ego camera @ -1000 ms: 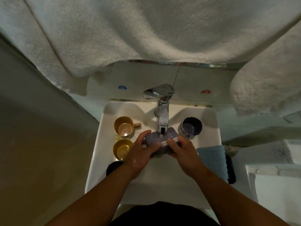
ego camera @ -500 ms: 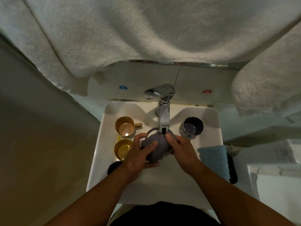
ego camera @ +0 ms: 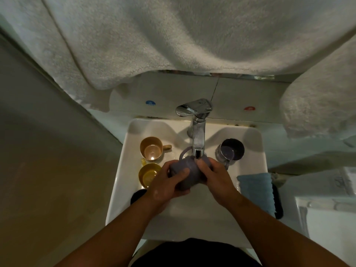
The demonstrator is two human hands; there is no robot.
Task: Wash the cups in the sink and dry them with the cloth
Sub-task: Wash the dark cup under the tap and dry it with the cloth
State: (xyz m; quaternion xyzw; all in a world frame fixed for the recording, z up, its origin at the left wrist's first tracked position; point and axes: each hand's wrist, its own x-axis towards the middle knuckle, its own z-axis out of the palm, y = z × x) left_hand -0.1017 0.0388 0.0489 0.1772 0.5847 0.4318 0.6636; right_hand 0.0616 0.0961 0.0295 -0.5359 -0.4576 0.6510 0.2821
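A grey-purple cup (ego camera: pixel 187 168) lies on its side under the chrome tap's spout (ego camera: pixel 198 139), over the white sink (ego camera: pixel 123 170), with its handle toward the back left. My left hand (ego camera: pixel 167 185) grips the cup's body from the left, thumb across it. My right hand (ego camera: pixel 215 176) holds its right end with curled fingers. On the sink's left rim stand a tan cup (ego camera: pixel 152 148) and a yellow cup (ego camera: pixel 148 175). A dark steel cup (ego camera: pixel 231 150) stands on the right rim. A folded blue cloth (ego camera: pixel 256 187) lies at the right edge.
Large white towels (ego camera: pixel 173 39) hang overhead, close above the tap. Another towel (ego camera: pixel 319 105) hangs at the right. A dark object (ego camera: pixel 137 195) sits on the sink's left front rim, partly hidden by my left forearm. A black item (ego camera: pixel 278 203) lies under the blue cloth.
The cup has been turned in my hands under the spout: its open side showed before, now its rounded outside faces up with the handle at the back left. My hands shifted slightly.
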